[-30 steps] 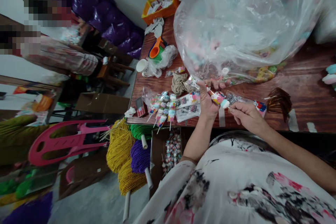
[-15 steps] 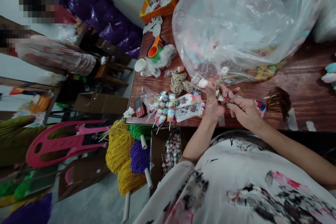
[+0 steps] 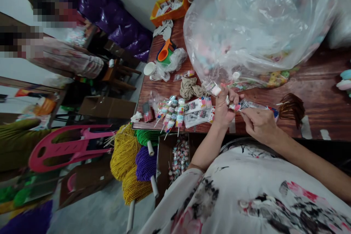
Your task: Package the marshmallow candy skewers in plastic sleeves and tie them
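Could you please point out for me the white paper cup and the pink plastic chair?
White cup (image 3: pixel 149 68): head view, its open end.
Pink chair (image 3: pixel 59 145): head view, its backrest.

My table (image 3: pixel 318 91) is reddish-brown with darker wood grain. My shirt (image 3: pixel 255 186) is white with black, grey and pink blotches. I see mustard-yellow, green and purple cord bundles (image 3: pixel 124 157), a pink chair (image 3: pixel 63 146), an orange basket (image 3: pixel 171 16) and glossy purple sacks (image 3: pixel 109 18).

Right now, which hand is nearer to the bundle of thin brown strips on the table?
Right. The right hand is just to the left of the brown strips; the left hand is farther left, beyond the right hand from the strips.
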Demonstrator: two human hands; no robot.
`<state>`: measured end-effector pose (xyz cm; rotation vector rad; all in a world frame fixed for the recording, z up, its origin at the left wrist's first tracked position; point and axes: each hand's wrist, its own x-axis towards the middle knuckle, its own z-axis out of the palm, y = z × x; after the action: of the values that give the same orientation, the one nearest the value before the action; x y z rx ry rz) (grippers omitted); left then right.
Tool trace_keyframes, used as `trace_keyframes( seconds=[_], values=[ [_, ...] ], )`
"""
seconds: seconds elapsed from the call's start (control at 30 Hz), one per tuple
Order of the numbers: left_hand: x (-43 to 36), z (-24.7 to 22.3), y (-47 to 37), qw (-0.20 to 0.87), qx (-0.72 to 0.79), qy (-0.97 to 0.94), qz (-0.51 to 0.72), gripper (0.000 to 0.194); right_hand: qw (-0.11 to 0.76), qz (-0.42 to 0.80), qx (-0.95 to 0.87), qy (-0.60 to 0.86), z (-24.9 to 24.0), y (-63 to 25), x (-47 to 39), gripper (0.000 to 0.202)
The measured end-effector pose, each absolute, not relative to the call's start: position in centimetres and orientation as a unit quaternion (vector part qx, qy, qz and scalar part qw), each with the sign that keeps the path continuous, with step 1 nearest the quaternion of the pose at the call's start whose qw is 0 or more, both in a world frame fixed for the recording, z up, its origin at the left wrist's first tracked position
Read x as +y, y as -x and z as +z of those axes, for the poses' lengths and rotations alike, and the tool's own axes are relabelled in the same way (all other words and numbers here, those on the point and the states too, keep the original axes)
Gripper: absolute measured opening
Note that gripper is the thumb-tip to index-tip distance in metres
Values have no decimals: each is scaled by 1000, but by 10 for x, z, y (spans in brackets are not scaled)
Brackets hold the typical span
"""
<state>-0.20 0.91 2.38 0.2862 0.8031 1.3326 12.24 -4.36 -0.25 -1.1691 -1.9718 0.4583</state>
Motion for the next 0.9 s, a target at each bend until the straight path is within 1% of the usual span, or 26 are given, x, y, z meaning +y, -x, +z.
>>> trace_keyframes(
  seconds=[0.07, 0.17, 0.23, 0.3, 0.37, 0.43, 0.47, 0.53, 0.63, 0.7, 0.8, 0.9],
  values=[
    [6, 20, -1, 712, 340, -143, 598, 43, 398, 174, -770, 467, -1, -119, -39, 16],
    [7, 19, 0, 713, 320, -144, 607, 40, 462, 235, -706, 483, 1, -119, -34, 11],
    [11, 21, 4, 704, 322, -121, 621, 39, 484, 247, -686, 484, -1, -123, -33, 9],
    [14, 23, 8, 692, 335, -98, 633, 40, 470, 210, -716, 472, -5, -130, -34, 11],
    [15, 24, 8, 688, 343, -87, 634, 36, 441, 170, -744, 471, -8, -135, -37, 14],
    [13, 25, 7, 703, 347, -94, 614, 31, 429, 184, -733, 495, -8, -138, -38, 13],
    [13, 25, 6, 713, 350, -100, 599, 31, 429, 222, -714, 507, -7, -139, -38, 12],
    [13, 25, 6, 728, 355, -110, 576, 34, 428, 352, -657, 511, -5, -139, -38, 18],
    [15, 26, 12, 735, 347, -111, 571, 39, 414, 571, -533, 467, -5, -138, -38, 27],
    [16, 26, 16, 735, 344, -117, 572, 41, 409, 660, -451, 440, -7, -137, -39, 25],
    [12, 22, 15, 736, 367, -141, 551, 46, 412, 706, -390, 424, -9, -129, -43, 25],
    [3, 18, 7, 758, 379, -170, 503, 53, 434, 670, -409, 442, -6, -117, -44, 31]
  ],
)
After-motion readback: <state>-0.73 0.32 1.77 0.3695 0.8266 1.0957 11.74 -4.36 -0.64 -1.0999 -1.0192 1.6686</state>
